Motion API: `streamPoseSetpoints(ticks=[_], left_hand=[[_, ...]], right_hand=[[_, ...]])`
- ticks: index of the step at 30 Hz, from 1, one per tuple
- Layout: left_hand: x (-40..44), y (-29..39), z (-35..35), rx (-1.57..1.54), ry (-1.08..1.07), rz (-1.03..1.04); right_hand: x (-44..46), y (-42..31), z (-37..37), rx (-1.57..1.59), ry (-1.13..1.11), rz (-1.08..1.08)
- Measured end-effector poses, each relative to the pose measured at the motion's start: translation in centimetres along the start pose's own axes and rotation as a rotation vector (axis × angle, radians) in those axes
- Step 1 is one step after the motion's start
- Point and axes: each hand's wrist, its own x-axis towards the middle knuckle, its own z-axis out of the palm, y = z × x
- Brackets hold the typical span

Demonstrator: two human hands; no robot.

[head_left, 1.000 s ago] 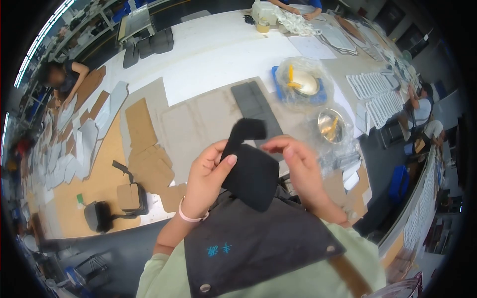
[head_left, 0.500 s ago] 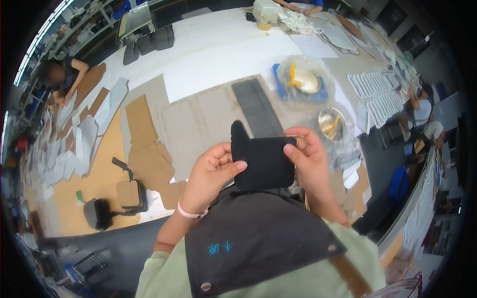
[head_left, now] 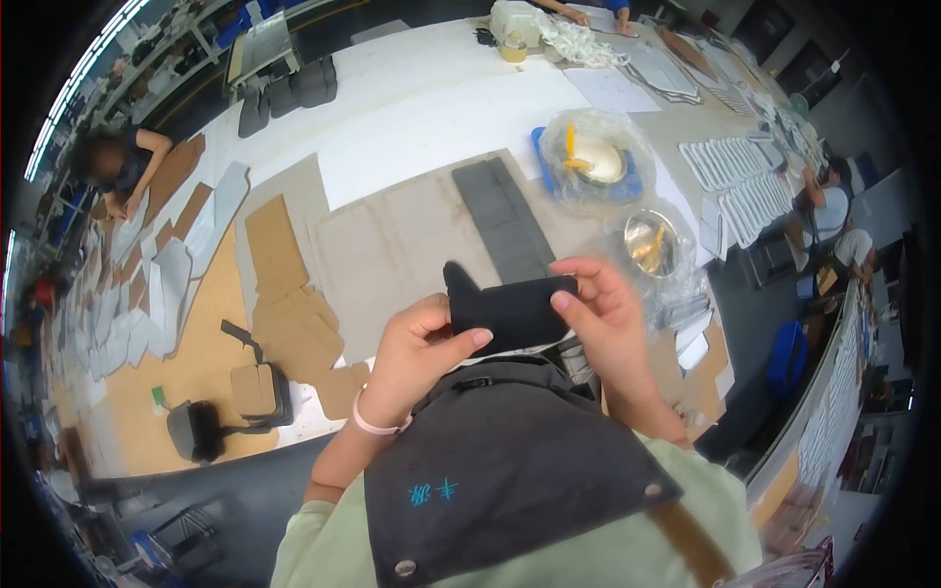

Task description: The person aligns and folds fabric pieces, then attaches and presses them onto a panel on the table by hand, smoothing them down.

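Observation:
Between my hands, just above the table's near edge, is a black flat piece (head_left: 512, 312) with a narrow tab sticking up at its left end. My left hand (head_left: 423, 343) grips the left end, thumb on the face turned to me and fingers behind. At the right end, my right hand (head_left: 600, 312) pinches the piece between thumb and fingers. Past it on the table lies a long dark grey strip (head_left: 502, 216) on a large grey-beige sheet (head_left: 392, 230). What the piece belongs to cannot be made out.
Brown pieces (head_left: 284, 304) lie to the left, near small black-and-tan bags (head_left: 259, 392). A plastic-wrapped bowl (head_left: 596, 162) sits on a blue tray (head_left: 541, 162), with a metal bowl (head_left: 647, 243) nearer. Other people work at the left (head_left: 127, 181) and right (head_left: 831, 211).
The black piece has tipped back, so its face looks shorter, and it sits slightly further left. Both hands keep their hold on its ends.

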Motion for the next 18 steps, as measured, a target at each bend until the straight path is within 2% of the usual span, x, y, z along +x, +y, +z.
streamPoseSetpoints(ticks=[1,4,5,7,10,14,16,18], left_hand=[[0.1,-0.7,-0.1,0.058,0.015,0.059],[0.7,-1.4,-0.1,0.392,0.096,0.254],[0.8,-1.5,0.0,0.528,0.127,0.323],[0.7,-1.5,0.5,0.749,0.138,0.331],[1.2,-2.5,0.8,0.937,0.08,0.445],[2.4,-4.2,1.8,1.138,-0.093,0.708],[2.6,-5.3,2.6,1.133,-0.111,0.741],[3.0,-6.0,3.0,1.11,-0.109,0.802]], right_hand=[[0.0,0.1,0.0,-0.06,0.003,-0.011],[0.7,1.3,-0.5,-0.626,0.164,-0.383],[0.5,1.4,-0.8,-0.648,0.116,-0.294],[-0.1,1.6,-1.5,-0.685,0.017,-0.114],[-0.6,3.7,-1.4,-0.226,-0.304,0.358],[-0.6,6.3,-0.9,0.134,-0.187,0.634],[-0.4,7.7,-1.6,0.36,-0.075,0.738],[-0.7,8.8,-2.8,0.451,-0.015,0.678]])
